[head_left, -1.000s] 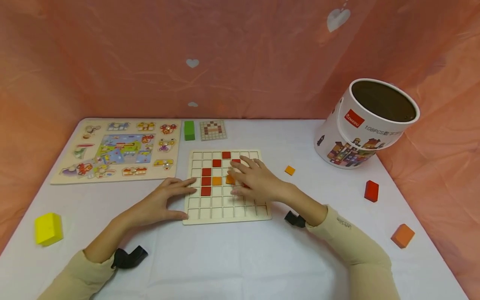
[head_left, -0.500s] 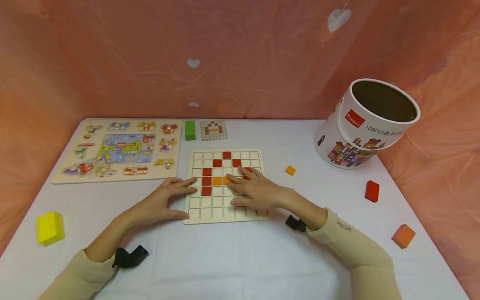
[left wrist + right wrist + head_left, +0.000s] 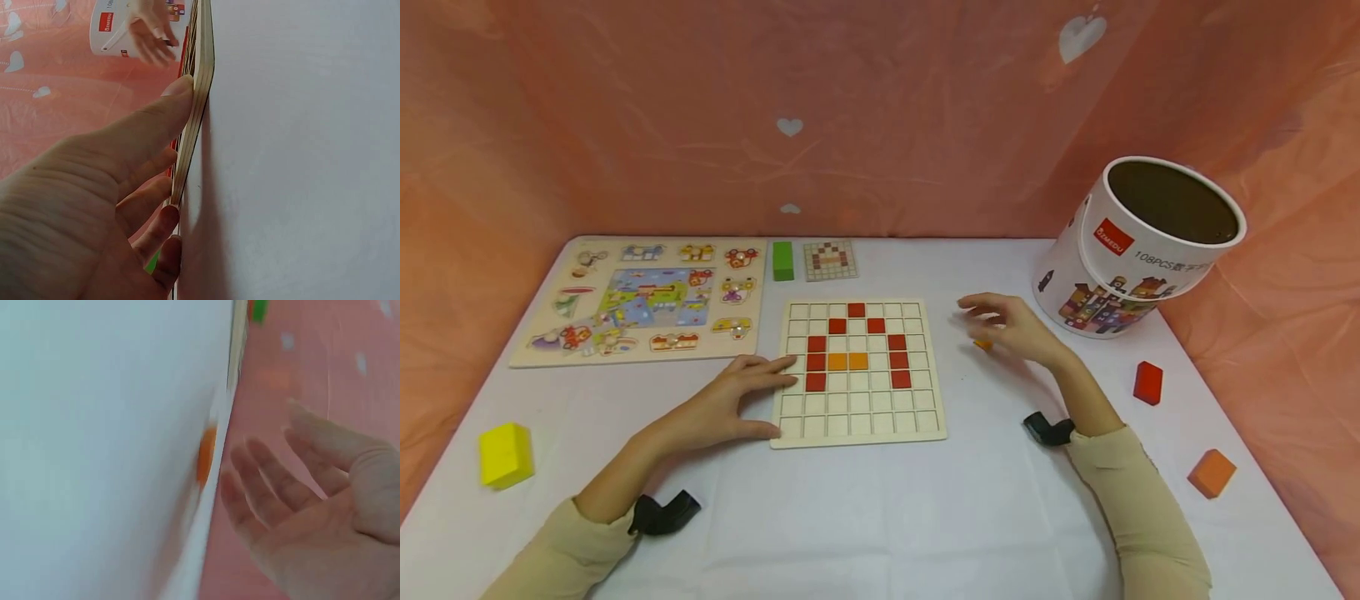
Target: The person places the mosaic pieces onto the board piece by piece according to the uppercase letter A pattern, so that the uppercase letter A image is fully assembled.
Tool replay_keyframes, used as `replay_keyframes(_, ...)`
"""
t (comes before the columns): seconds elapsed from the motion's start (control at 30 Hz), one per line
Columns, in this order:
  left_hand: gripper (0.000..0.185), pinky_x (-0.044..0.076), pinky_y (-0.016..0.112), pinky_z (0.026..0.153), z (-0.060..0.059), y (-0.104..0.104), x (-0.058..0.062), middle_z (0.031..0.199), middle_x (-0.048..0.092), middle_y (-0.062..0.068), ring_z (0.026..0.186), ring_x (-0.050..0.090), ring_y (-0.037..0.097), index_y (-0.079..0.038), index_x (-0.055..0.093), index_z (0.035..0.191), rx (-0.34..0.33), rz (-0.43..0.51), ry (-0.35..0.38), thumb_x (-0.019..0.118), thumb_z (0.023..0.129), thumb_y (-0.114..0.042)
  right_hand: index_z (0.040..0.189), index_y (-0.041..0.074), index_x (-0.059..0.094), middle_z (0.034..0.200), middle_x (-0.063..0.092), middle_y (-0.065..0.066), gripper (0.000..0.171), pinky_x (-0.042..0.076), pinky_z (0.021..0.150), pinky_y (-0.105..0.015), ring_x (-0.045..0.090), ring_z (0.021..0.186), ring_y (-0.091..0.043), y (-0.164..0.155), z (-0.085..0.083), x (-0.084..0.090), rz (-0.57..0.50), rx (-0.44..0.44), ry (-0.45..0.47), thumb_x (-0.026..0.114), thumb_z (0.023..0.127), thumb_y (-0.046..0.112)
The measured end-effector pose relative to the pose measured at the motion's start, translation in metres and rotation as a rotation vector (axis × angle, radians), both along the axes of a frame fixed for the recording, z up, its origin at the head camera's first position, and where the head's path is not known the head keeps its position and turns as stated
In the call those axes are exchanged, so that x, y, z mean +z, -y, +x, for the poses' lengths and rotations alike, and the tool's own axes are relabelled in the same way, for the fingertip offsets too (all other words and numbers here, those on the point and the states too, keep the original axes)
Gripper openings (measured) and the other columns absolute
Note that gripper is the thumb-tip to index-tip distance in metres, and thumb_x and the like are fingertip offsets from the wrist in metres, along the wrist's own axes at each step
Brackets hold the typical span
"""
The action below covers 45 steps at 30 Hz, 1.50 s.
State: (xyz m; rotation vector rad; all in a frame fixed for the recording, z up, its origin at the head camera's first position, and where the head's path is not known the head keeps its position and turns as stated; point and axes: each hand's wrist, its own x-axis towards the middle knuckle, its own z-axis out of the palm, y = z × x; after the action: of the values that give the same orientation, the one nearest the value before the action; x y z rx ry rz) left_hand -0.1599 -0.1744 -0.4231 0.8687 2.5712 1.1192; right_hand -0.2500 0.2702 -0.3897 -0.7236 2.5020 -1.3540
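Observation:
A wooden grid board [image 3: 850, 403] lies flat on the white table. Red square tiles [image 3: 856, 310] form an arch on it, and two orange square tiles [image 3: 837, 362] sit side by side between the arch's legs. My left hand [image 3: 726, 406] rests at the board's left edge, its fingertips over the rim and the thumb at the near corner. To the right of the board, my right hand [image 3: 1011, 329] hovers with loosely bent fingers and nothing in them. Just below those fingers a loose orange tile [image 3: 982, 344] lies on the table, partly covered; the right wrist view shows it blurred.
Behind the board are a small pattern card [image 3: 831, 261] and a green block [image 3: 782, 262]. A picture puzzle board [image 3: 647, 346] lies back left, and a white bucket [image 3: 1101, 283] stands back right. Yellow [image 3: 506, 456], red [image 3: 1147, 383] and orange [image 3: 1212, 473] blocks lie toward the sides.
My right hand has left the board and moved right to the loose orange tile. The second orange tile now sits squarely beside the first. My left hand has stayed put.

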Motion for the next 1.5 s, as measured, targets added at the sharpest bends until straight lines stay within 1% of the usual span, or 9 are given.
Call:
replay_keyframes(0.07,0.067,0.033,0.046,0.104,0.0,0.0,0.0,0.157,0.04,0.002,0.128,0.035,0.019,-0.009,0.063,0.135,0.002,-0.001,0.001,0.087,0.076,-0.031,0.133,-0.011,0.054,0.131,0.059,-0.028,0.044,0.049,0.095,-0.033,0.057,0.118,-0.041,-0.018,-0.004,-0.003,-0.044,-0.023,0.054,0.066,0.09,-0.007)
replay_keyframes(0.17,0.067,0.033,0.046,0.104,0.0,0.0,0.001,0.157,0.04,0.002,0.128,0.035,0.019,-0.009,0.063,0.135,0.006,-0.001,0.005,0.087,0.076,-0.03,0.132,-0.01,0.055,0.127,0.061,-0.027,0.046,0.049,0.089,-0.022,0.059,0.113,-0.038,-0.03,-0.006,-0.008,-0.041,-0.036,0.092,0.066,0.088,-0.009)
replay_keyframes(0.37,0.067,0.033,0.045,0.104,0.001,0.001,0.001,0.157,0.04,0.002,0.129,0.035,0.019,-0.008,0.062,0.135,0.007,0.001,0.011,0.087,0.077,-0.03,0.127,-0.007,0.062,0.119,0.064,-0.022,0.046,0.045,0.083,-0.026,0.055,0.103,-0.032,-0.032,-0.007,-0.015,0.037,0.019,0.028,0.073,0.082,-0.009)
replay_keyframes(0.5,0.067,0.033,0.044,0.104,0.001,0.001,0.0,0.157,0.039,0.002,0.129,0.035,0.019,-0.009,0.063,0.135,0.005,0.003,0.007,0.087,0.077,-0.032,0.123,-0.006,0.064,0.114,0.064,-0.02,0.041,0.044,0.078,-0.026,0.054,0.099,-0.032,-0.029,-0.006,-0.017,0.058,0.043,0.017,0.072,0.083,-0.01)
replay_keyframes(0.63,0.067,0.032,0.042,0.104,0.0,0.002,-0.001,0.157,0.04,0.002,0.129,0.035,0.018,-0.009,0.063,0.135,0.001,0.008,0.001,0.087,0.077,-0.032,0.119,-0.005,0.066,0.111,0.067,-0.019,0.037,0.044,0.08,-0.027,0.056,0.099,-0.03,-0.028,-0.007,-0.018,0.072,0.052,0.028,0.071,0.083,-0.012)
replay_keyframes(0.93,0.066,0.031,0.039,0.104,0.0,0.0,-0.001,0.157,0.04,0.003,0.128,0.035,0.018,-0.009,0.063,0.135,0.0,0.014,-0.003,0.087,0.077,-0.03,0.108,-0.004,0.068,0.107,0.067,-0.018,0.029,0.045,0.081,-0.032,0.055,0.094,-0.03,-0.023,-0.003,-0.014,0.096,0.074,-0.018,0.069,0.081,-0.016)
replay_keyframes(1.13,0.067,0.032,0.041,0.104,0.001,0.0,-0.001,0.157,0.04,0.002,0.128,0.035,0.018,-0.01,0.063,0.135,0.003,0.014,0.006,0.087,0.076,-0.031,0.109,-0.005,0.07,0.103,0.068,-0.016,0.028,0.045,0.079,-0.029,0.056,0.091,-0.028,-0.02,-0.002,-0.012,0.104,0.091,-0.019,0.072,0.082,-0.012)
replay_keyframes(1.3,0.067,0.032,0.044,0.104,0.0,0.0,-0.002,0.157,0.04,0.001,0.129,0.035,0.018,-0.009,0.063,0.135,0.006,0.013,0.009,0.088,0.076,-0.03,0.105,-0.005,0.072,0.099,0.068,-0.014,0.021,0.047,0.08,-0.024,0.058,0.09,-0.026,-0.014,-0.002,-0.011,0.11,0.11,-0.001,0.073,0.084,-0.009)
replay_keyframes(1.5,0.068,0.032,0.047,0.105,0.0,0.0,-0.003,0.157,0.039,0.002,0.129,0.035,0.019,-0.01,0.062,0.136,0.006,0.005,0.018,0.087,0.076,-0.031,0.105,-0.004,0.073,0.103,0.071,-0.014,0.019,0.048,0.081,-0.023,0.059,0.092,-0.024,0.012,0.001,-0.004,0.09,0.079,0.017,0.071,0.086,-0.007)
